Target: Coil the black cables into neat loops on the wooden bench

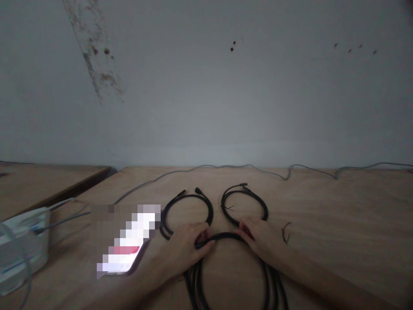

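Observation:
A black cable (222, 235) lies in loose loops at the front of the table, running off the bottom edge. My left hand (190, 243) pinches this cable at the upper left of its loops, thumb and fingers closed round it. At the upper right, my right hand (254, 236) has its fingers closed on the same cable. Just beyond my left hand rests a coiled black cable (185, 196) with two connector ends. Another coiled black cable (265, 206) sits beyond my right hand, a thin twist tie (228, 208) on its left side.
A loose twist tie (285, 232) lies right of my right hand. To the left are a partly pixelated phone (122, 262) and a white power strip (41, 247) with cords. A thin grey wire (172, 172) runs along the table's back edge by the wall.

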The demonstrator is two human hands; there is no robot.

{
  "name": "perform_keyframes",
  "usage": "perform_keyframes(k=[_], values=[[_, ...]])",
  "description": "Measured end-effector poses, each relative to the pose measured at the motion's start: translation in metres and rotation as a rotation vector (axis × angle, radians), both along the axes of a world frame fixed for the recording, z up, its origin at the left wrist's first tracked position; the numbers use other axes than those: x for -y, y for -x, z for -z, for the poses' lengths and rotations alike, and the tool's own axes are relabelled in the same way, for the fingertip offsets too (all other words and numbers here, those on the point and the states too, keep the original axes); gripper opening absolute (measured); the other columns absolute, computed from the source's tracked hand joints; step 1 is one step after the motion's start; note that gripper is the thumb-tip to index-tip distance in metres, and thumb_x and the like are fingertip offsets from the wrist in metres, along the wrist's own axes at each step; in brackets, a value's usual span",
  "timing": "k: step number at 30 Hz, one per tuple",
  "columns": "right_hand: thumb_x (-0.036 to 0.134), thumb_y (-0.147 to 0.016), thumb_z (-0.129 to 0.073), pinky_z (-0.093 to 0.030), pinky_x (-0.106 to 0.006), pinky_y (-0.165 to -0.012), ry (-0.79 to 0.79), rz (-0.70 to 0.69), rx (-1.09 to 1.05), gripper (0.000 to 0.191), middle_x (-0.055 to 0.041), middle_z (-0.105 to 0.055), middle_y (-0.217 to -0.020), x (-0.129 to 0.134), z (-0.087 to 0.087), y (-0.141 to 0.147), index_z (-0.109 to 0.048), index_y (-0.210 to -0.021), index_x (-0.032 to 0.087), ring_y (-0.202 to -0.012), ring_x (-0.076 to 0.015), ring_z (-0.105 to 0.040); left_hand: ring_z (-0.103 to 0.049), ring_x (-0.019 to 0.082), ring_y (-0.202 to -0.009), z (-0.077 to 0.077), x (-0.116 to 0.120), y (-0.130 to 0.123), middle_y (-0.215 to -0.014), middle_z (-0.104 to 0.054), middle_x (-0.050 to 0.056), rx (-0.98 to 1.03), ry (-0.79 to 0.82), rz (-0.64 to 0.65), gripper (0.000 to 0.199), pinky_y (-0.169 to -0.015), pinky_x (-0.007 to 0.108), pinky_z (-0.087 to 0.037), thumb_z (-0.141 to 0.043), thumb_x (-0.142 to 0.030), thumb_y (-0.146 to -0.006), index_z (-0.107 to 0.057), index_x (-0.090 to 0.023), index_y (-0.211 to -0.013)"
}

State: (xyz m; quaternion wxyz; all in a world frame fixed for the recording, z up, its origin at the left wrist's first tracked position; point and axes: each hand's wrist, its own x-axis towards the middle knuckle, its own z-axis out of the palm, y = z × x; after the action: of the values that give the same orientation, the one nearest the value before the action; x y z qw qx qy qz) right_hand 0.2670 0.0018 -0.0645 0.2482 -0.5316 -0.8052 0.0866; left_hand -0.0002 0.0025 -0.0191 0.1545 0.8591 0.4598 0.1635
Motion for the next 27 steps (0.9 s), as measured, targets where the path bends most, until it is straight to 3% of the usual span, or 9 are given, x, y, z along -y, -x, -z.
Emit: perform_keyframes(k=[5,9,17,22,27], values=[[0.017,-0.094,-0.053,-0.043,-0.03,-0.062,-0.152,-0.096,0.139,0.008,-0.0032,-0.068,-0.082,0.004,-0.002,0.003,-0.059,-0.092,0.021,-0.07,-0.0199,-0.064,-0.055,0.016,-0.07,-0.001,0.0,-0.001,-0.076,-0.061,-0.002,-0.003,0.005,0.004,0.021,-0.063,0.026,-0.033,-0.059,-0.04,-0.09,-0.06,-0.021,-0.083],[0.01,-0.089,-0.056,-0.045,-0.029,-0.064,-0.232,-0.182,0.163,0.012,-0.0029,-0.065,-0.084,0.007,-0.008,0.006,-0.059,-0.087,0.021,-0.074,-0.0191,-0.062,-0.056,0.017,-0.073,-0.001,0.0,-0.001,-0.077,-0.062,-0.002,-0.005,-0.004,0.008,0.019,-0.065,0.026,-0.034,-0.059,-0.039,-0.09,-0.06,-0.021,-0.084],[0.008,-0.091,-0.052,-0.052,-0.032,-0.082,-0.24,-0.334,-0.071,0.015,-0.0064,-0.068,-0.099,0.0,-0.002,0.003,-0.06,-0.089,0.02,-0.091,-0.0204,-0.065,-0.055,0.017,-0.072,-0.001,-0.001,-0.002,-0.076,-0.061,-0.002,-0.021,0.007,-0.002,0.02,-0.064,0.026,-0.033,-0.059,-0.039,-0.09,-0.059,-0.02,-0.082],[0.009,-0.093,-0.053,-0.053,-0.033,-0.082,-0.213,-0.336,-0.077,0.015,-0.0052,-0.069,-0.093,0.001,-0.002,0.0,-0.06,-0.087,0.02,-0.09,-0.0204,-0.067,-0.056,0.017,-0.072,-0.001,-0.001,-0.002,-0.077,-0.062,-0.001,-0.014,0.008,0.001,0.02,-0.064,0.026,-0.033,-0.059,-0.04,-0.09,-0.06,-0.021,-0.084],[0.022,-0.096,-0.06,-0.053,-0.034,-0.077,-0.227,-0.282,-0.032,0.013,-0.0044,-0.068,-0.087,0.0,0.002,-0.006,-0.059,-0.083,0.021,-0.084,-0.0212,-0.067,-0.055,0.017,-0.07,-0.003,0.0,-0.002,-0.075,-0.061,-0.002,-0.021,0.003,0.001,0.021,-0.063,0.026,-0.033,-0.058,-0.04,-0.09,-0.06,-0.021,-0.082]])
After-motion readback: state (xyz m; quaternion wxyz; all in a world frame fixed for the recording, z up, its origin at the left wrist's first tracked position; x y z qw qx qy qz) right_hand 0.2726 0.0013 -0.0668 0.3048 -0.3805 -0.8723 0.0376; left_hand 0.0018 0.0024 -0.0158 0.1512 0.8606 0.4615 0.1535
